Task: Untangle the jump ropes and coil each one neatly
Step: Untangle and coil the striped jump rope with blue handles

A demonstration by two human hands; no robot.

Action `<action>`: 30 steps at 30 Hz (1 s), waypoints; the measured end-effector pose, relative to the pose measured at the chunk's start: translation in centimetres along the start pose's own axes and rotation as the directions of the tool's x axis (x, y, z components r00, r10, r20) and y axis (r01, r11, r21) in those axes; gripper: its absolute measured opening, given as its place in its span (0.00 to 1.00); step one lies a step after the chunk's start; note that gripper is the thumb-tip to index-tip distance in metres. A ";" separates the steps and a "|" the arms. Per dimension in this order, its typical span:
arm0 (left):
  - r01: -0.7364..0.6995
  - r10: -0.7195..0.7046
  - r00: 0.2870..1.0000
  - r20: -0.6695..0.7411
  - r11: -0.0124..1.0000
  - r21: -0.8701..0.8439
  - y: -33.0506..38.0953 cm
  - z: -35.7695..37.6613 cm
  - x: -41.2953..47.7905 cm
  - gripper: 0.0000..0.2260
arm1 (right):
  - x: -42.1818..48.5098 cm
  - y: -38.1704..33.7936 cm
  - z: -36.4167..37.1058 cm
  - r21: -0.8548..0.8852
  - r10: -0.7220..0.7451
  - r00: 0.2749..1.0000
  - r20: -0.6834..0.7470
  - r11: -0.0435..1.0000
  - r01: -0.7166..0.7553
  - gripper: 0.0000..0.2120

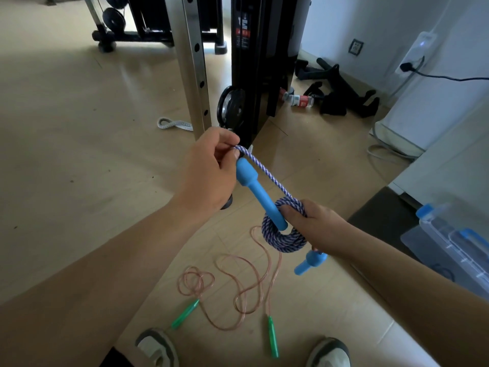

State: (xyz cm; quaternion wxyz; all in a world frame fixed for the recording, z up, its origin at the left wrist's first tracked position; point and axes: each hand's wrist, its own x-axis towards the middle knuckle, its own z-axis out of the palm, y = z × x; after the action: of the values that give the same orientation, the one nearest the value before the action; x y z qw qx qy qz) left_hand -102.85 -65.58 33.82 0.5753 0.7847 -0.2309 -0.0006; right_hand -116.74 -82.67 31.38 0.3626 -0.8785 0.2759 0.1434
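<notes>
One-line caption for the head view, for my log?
Right hand grips the coiled purple rope, left hand pinches its end; green-handled rope lies loose on the floor.

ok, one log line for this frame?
left hand: pinches striped rope | right hand: holds coil, blue handle against it | pink rope: loose on floor

I read this as a home gym in a plain room. At upper centre stands a silver steel rack upright with punched holes (194, 62), beside a tall black machine column (262, 49). Round black weight plates (114, 19) sit upper left. Black bar handles (344, 84) lie by the white wall at upper right, on pale wood-look flooring (66, 128).
</notes>
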 end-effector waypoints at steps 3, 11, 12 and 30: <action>-0.066 0.066 0.997 0.038 0.998 -0.004 0.6 0.9 -1.4 0.08 | 0.0 -0.2 0.1 0.091 0.053 0.998 -0.023 0.995 -0.050 0.22; -0.058 0.042 0.930 0.366 0.998 0.033 0.9 2.9 -3.5 0.09 | 0.6 0.2 -0.8 0.155 0.117 0.965 -0.233 0.985 -0.082 0.24; -0.057 0.019 0.909 0.417 0.995 0.079 0.7 3.1 -3.8 0.10 | 0.3 -0.1 -0.8 0.154 0.087 0.971 -0.223 0.987 -0.053 0.24; 0.232 -0.240 0.794 0.559 0.969 0.087 1.5 2.8 -3.8 0.05 | -1.0 -0.8 -1.2 0.244 -0.191 0.967 -0.171 0.942 0.230 0.23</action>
State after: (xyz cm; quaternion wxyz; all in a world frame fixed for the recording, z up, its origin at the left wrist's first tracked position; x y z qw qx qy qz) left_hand -107.56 -67.08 33.18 0.4709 0.7757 -0.2911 -0.3030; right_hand -117.03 -82.64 33.13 0.4678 -0.8554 0.2225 0.0017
